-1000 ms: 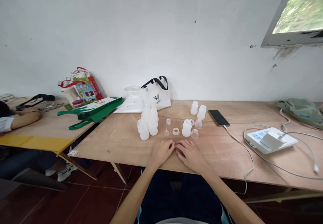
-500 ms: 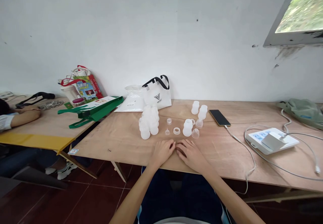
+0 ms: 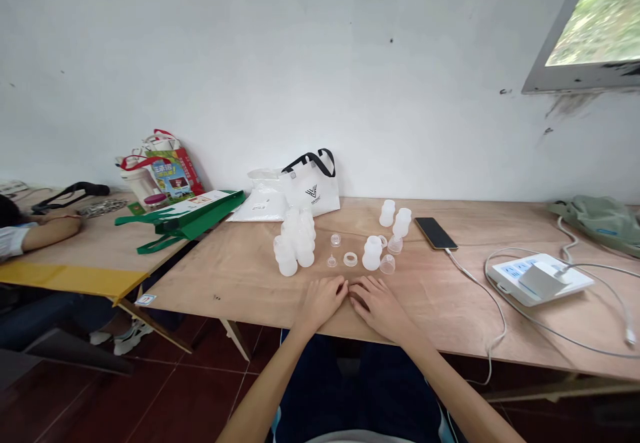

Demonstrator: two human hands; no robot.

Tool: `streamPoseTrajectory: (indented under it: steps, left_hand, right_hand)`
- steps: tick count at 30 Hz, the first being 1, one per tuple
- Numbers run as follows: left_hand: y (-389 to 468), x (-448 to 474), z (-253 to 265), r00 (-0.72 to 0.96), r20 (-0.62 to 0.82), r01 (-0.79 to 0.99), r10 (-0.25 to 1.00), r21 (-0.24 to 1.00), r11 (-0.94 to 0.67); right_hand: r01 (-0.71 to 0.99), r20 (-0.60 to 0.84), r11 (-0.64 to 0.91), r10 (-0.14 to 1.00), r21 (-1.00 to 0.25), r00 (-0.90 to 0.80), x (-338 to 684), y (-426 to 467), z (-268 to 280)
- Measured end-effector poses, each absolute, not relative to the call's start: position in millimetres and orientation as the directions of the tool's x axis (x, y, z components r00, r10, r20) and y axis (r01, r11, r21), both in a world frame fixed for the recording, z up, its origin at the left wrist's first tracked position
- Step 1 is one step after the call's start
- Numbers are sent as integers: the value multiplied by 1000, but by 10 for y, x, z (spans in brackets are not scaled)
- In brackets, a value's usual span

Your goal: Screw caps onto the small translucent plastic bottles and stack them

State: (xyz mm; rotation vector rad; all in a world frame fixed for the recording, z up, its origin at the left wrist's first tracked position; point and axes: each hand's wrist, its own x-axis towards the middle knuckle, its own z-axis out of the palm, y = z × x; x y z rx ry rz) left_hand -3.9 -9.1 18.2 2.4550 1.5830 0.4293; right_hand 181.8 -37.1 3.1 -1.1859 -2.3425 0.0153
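My left hand (image 3: pixel 324 300) lies on the wooden table near its front edge, holding nothing, its fingers stretched out. Beside it rests my right hand (image 3: pixel 376 303), also with no object in it, its fingers apart. Just beyond them are a clear bottle nipple (image 3: pixel 331 261), a white ring (image 3: pixel 350 259) and a small clear round piece (image 3: pixel 335 239). A frosted baby bottle (image 3: pixel 372 253) stands past my right hand, with a clear dome cap (image 3: pixel 387 264) next to it and another clear cap (image 3: pixel 395 244) behind. Several frosted bottles (image 3: pixel 295 243) stand grouped at the left.
Two more bottles (image 3: pixel 401 222) stand farther back. A phone (image 3: pixel 436 233) on a cable and a white power strip (image 3: pixel 540 278) lie right. Behind are a white tote bag (image 3: pixel 315 193) and a white plastic package (image 3: pixel 260 200). Another person's arm (image 3: pixel 53 233) rests on the left table.
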Motion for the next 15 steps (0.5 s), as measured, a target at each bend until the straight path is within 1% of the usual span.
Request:
streamPoseTrajectory:
  steps: [15]
  left_hand:
    - [-100,-42,194,389,145,859,910,300,-415]
  right_hand:
    - [746,440,624,752,-233,-491,1817,-377,45]
